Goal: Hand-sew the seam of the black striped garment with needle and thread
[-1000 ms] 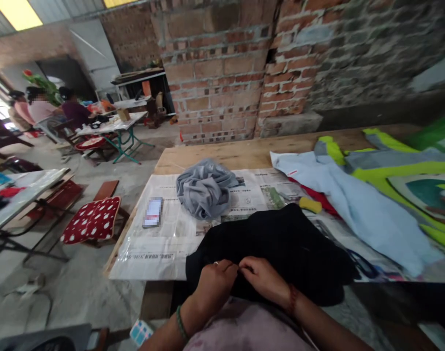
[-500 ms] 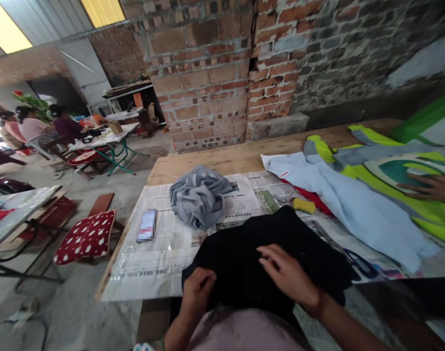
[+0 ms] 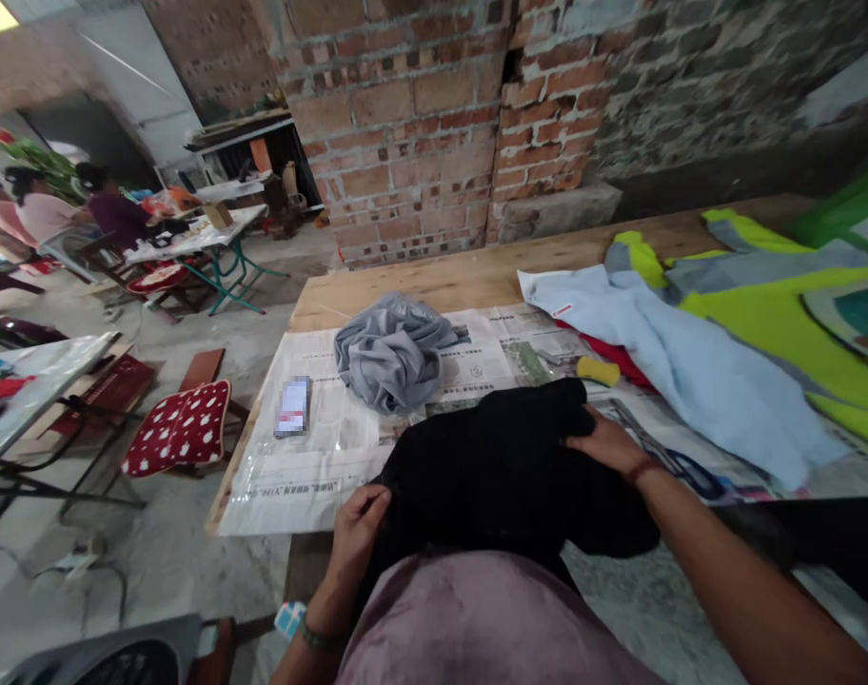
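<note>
A black cloth garment (image 3: 483, 466) drapes over the front edge of the newspaper-covered table (image 3: 269, 504) and hangs down by my lap. Its left edge is pinched between the thumb and fingers of my left hand (image 3: 359, 518). My right hand (image 3: 606, 440) grips a bunched fold at the upper right of the cloth. The folds hide some of the right fingertips. Beyond the garment lies a crumpled grey cloth (image 3: 391, 352). Dark-handled scissors (image 3: 695, 473) lie right of my right hand.
A phone (image 3: 293, 406) lies on the left of the table. On the right are a yellow sponge-like block (image 3: 598, 371), a light blue cloth (image 3: 677, 381) and a yellow-green garment (image 3: 769, 319). A cushioned stool (image 3: 177, 428) stands left; people sit farther back.
My right hand has moved right and up and closed on the black cloth. My left hand has shifted left along its edge. The co-worker's hand at right has mostly left view.
</note>
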Action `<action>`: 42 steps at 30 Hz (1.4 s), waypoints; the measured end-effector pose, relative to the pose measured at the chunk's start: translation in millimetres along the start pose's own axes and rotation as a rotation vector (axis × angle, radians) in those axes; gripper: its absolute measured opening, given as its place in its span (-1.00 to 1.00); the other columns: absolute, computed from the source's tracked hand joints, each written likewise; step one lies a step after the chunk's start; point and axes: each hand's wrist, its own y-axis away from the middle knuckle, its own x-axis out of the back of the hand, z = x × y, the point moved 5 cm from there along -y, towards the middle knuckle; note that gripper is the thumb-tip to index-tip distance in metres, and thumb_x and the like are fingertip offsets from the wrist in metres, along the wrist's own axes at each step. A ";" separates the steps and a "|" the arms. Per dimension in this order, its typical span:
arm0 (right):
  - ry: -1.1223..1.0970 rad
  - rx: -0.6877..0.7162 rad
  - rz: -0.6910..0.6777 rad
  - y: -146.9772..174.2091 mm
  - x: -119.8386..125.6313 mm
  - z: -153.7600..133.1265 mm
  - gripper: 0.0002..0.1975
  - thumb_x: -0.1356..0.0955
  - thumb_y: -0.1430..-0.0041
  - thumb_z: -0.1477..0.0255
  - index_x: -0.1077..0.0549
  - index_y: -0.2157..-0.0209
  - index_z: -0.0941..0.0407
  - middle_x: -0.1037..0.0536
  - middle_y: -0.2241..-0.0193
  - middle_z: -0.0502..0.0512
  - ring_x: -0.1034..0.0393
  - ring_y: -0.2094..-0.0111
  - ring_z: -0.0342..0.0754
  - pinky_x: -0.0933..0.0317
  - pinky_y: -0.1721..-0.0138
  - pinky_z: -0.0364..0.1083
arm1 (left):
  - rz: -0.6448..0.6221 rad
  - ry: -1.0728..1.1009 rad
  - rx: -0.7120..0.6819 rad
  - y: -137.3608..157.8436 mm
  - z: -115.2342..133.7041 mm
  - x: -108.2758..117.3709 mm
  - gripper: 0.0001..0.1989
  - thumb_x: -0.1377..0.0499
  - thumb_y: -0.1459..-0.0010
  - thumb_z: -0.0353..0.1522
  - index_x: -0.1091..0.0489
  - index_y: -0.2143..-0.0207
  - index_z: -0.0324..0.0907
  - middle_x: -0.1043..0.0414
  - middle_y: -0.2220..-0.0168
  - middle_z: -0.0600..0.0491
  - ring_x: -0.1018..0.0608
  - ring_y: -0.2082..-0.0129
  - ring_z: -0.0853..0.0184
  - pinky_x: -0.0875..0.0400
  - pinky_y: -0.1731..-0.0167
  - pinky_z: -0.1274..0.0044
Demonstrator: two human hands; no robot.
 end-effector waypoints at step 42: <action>0.505 1.139 -0.574 154.6 -178.8 -151.6 -0.41 -0.35 0.16 0.48 -0.31 -0.02 0.04 -0.36 0.00 0.16 -0.12 -0.07 0.18 0.00 -0.03 0.19 | -0.351 0.298 0.044 33.5 -70.1 28.7 -0.76 -0.28 0.15 -0.27 -0.50 0.43 -0.27 -0.44 0.31 -0.05 -0.42 0.49 0.41 -0.20 0.55 0.58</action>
